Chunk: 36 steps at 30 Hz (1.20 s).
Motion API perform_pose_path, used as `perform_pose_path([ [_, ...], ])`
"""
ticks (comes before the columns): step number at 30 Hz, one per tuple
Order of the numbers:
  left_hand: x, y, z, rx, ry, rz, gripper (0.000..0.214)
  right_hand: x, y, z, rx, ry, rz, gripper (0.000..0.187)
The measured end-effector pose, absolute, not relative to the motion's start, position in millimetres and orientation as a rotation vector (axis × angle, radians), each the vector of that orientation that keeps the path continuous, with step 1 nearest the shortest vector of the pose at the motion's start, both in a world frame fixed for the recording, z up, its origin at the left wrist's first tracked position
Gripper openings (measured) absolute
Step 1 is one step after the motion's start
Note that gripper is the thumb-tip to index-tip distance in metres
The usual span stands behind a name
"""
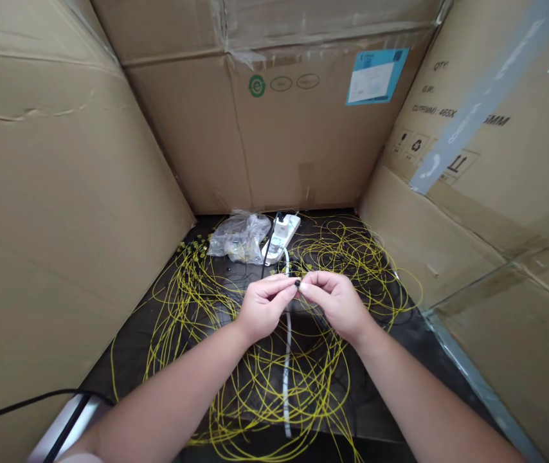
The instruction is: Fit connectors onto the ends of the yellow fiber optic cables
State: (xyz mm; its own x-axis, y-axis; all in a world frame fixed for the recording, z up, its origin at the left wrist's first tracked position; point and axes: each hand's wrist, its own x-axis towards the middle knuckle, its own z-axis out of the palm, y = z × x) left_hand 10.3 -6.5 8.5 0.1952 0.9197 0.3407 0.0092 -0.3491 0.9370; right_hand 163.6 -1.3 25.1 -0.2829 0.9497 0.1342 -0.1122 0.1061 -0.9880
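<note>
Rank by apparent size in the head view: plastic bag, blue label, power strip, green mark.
1. plastic bag and blue label, too alike to rank.
2. power strip.
3. green mark.

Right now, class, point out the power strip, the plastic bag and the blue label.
power strip (278, 244), head view, its white body.
plastic bag (239, 238), head view, its crinkled middle.
blue label (377, 76), head view, its middle.

Both bare forearms (182, 386) reached in from the near edge; the left hand (263, 307) and right hand (336, 303) met mid-scene (backs upward), fingertips pinched closed and touching.
</note>
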Motion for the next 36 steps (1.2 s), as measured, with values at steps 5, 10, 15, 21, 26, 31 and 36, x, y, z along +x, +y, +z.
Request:
perform_pose_path([
  [5,10,-8,10,1.73,0.944,1.321,0.018,166,-2,23,-0.929,-1.381,1.413,0.017],
  [10,14,-13,10,1.924,0.919,1.368,0.018,175,4,23,-0.851,-1.226,1.55,0.011],
  [15,20,-18,7,2.17,0.68,1.282,0.021,181,16,15,-1.168,-1.195,1.144,0.013],
  [21,21,-18,4,2.221,0.639,1.213,0.021,180,18,6,-1.412,-1.549,0.662,0.014],
  [26,20,-18,5,2.205,0.673,1.206,0.022,186,24,-5,-1.428,-1.854,0.36,0.014],
  [31,21,-18,4,2.211,0.67,1.213,0.021,189,29,-14,-1.419,-2.151,0.257,0.019],
  [36,21,-17,3,2.233,0.668,1.211,0.021,189,31,-16,-1.469,-2.179,0.234,0.018],
])
